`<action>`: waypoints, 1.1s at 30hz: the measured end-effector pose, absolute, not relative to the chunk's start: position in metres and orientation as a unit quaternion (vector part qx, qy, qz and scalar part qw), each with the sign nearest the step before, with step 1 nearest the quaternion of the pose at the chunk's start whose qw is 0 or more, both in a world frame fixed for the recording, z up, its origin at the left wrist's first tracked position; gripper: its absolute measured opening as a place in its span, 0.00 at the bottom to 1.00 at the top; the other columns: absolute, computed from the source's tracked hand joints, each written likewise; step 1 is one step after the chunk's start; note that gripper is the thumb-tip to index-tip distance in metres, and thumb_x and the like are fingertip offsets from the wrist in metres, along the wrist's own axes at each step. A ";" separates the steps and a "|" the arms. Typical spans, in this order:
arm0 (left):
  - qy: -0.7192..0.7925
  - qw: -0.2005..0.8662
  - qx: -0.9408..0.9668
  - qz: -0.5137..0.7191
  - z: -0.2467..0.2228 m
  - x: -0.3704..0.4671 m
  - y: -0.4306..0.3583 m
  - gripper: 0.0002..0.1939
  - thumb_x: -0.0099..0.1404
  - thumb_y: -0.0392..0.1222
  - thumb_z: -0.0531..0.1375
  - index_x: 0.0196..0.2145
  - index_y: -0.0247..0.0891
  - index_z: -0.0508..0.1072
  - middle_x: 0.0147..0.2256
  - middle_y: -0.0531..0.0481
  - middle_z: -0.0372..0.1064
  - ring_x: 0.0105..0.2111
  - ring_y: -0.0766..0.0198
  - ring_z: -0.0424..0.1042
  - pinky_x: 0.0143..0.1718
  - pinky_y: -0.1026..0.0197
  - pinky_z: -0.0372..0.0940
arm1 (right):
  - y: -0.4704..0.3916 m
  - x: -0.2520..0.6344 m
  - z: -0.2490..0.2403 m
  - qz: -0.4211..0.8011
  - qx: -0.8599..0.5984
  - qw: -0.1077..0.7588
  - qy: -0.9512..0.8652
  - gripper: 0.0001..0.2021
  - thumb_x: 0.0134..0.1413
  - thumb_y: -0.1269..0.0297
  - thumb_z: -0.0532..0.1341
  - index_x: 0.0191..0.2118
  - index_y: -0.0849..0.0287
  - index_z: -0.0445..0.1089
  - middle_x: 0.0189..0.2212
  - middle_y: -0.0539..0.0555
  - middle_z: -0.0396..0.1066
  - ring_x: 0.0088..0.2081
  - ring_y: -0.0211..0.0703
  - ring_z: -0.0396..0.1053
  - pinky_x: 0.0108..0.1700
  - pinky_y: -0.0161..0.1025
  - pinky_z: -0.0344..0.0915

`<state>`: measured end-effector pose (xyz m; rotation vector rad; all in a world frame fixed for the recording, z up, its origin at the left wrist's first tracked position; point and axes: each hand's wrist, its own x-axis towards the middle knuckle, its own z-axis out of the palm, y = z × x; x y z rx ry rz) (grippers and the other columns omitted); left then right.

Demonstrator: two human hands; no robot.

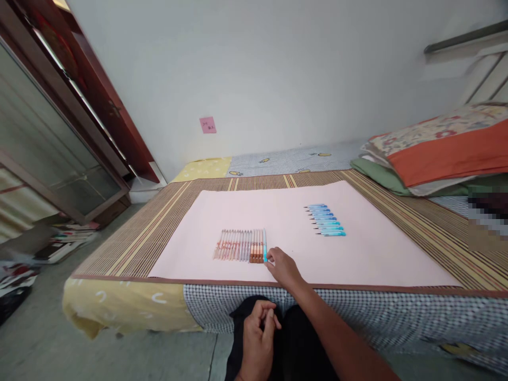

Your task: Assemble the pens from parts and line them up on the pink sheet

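My right hand (284, 268) reaches over the pink sheet (278, 211). Its thumb and fingertips are closed at the lower end of a light-blue pen (265, 243), which lies at the right end of a tight row. Beside that pen lie several pens with brown ends (256, 251), then several pale, reddish-patterned pens (232, 244) further left. A separate column of blue pens with dark tips (325, 219) lies to the right, pointing left. My left hand (260, 330) is over my lap below the bed's edge, fingers curled in, with nothing visible in it.
The sheet lies on a striped mat (146, 227) on a bed with a checked cover (357, 307). Folded bedding (448, 148) is piled at the right. A pink note (208, 125) is on the wall; a glass-fronted cabinet (59, 127) stands at the left.
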<state>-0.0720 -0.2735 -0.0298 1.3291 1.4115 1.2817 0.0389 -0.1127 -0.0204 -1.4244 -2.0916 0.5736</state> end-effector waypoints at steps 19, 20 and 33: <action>0.555 0.389 0.533 0.506 -0.031 -0.072 -0.273 0.15 0.72 0.51 0.54 0.40 0.38 0.74 0.25 0.51 0.69 0.26 0.63 0.68 0.31 0.63 0.59 | -0.114 0.038 -0.022 0.212 -0.531 0.270 -0.775 0.05 0.56 0.73 0.61 0.37 0.56 0.67 0.38 0.52 0.70 0.39 0.42 0.70 0.39 0.35 0.60; 0.556 0.388 0.535 0.504 -0.030 -0.072 -0.273 0.15 0.72 0.51 0.54 0.40 0.38 0.74 0.25 0.51 0.68 0.26 0.63 0.68 0.31 0.63 0.59 | -0.114 0.038 -0.022 0.212 -0.531 0.271 -0.774 0.05 0.56 0.73 0.61 0.37 0.56 0.67 0.38 0.52 0.70 0.39 0.42 0.70 0.39 0.35 0.60; 0.553 0.377 0.557 0.492 -0.031 -0.073 -0.273 0.14 0.74 0.49 0.51 0.41 0.38 0.72 0.26 0.53 0.68 0.27 0.64 0.67 0.32 0.64 0.59 | -0.115 0.044 -0.027 0.231 -0.502 0.335 -0.763 0.11 0.49 0.80 0.55 0.35 0.56 0.66 0.37 0.53 0.70 0.38 0.42 0.69 0.41 0.36 0.62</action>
